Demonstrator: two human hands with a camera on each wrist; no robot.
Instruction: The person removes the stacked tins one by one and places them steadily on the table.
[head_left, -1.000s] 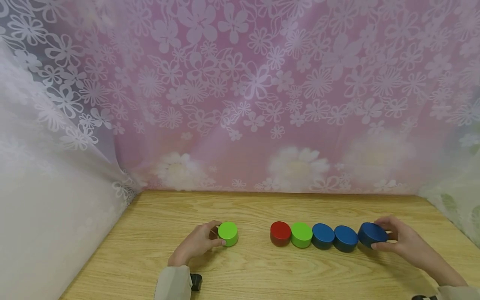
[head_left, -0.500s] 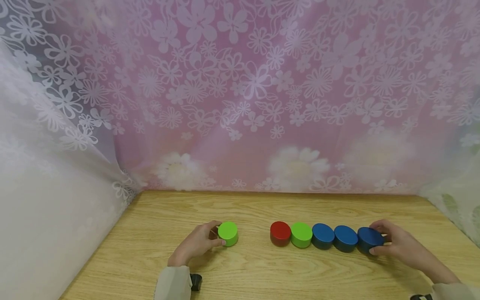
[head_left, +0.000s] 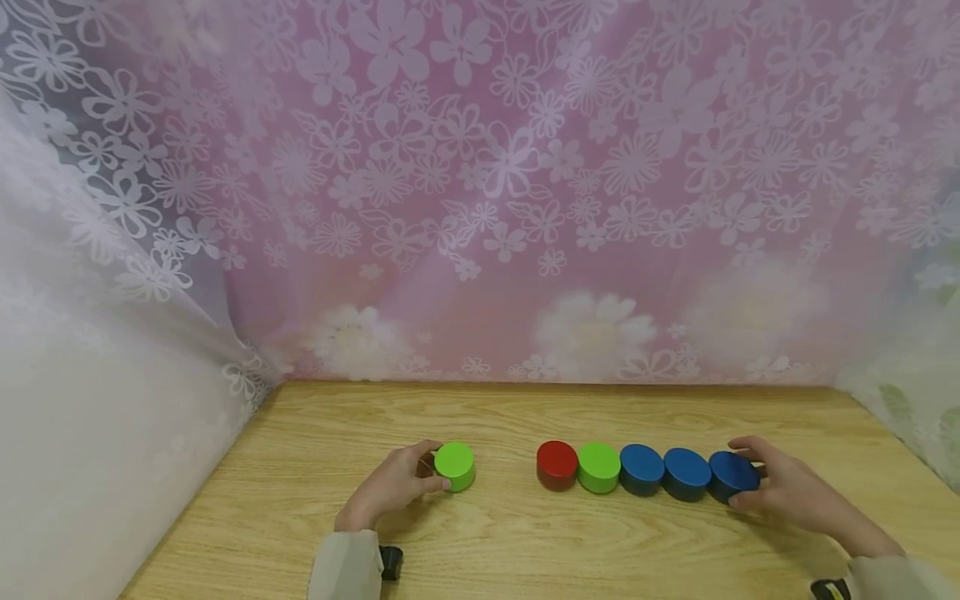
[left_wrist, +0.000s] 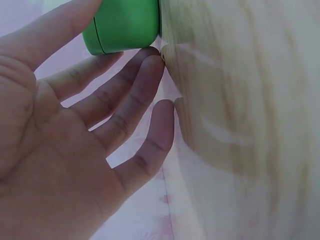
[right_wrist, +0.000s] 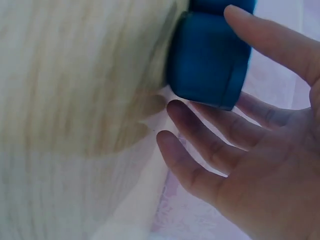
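On the left of the wooden table, in the head view, my left hand (head_left: 393,485) holds a bright green round block (head_left: 454,467) between thumb and fingers. In the left wrist view that green block (left_wrist: 127,25) stands at the fingertips. My right hand (head_left: 787,492) is around the end blue round block (head_left: 733,477), its thumb and fingers spread loosely at the sides. Seen from the right wrist, the fingers (right_wrist: 200,130) are extended beside the blue block (right_wrist: 207,60). Left of it stand a blue block (head_left: 686,475), another blue block (head_left: 641,470), a green block (head_left: 598,468) and a red block (head_left: 557,466).
The blocks by my right hand form one close row, with a gap between the red end and the lone green block. Behind the wooden table (head_left: 480,542) hangs a pink flowered curtain (head_left: 480,250). Pale cloth (head_left: 97,400) flanks the left side.
The end blue block came down and left, from tilted in my right hand to standing against the row. My right fingers have since loosened around it. The left hand stays with the green block.
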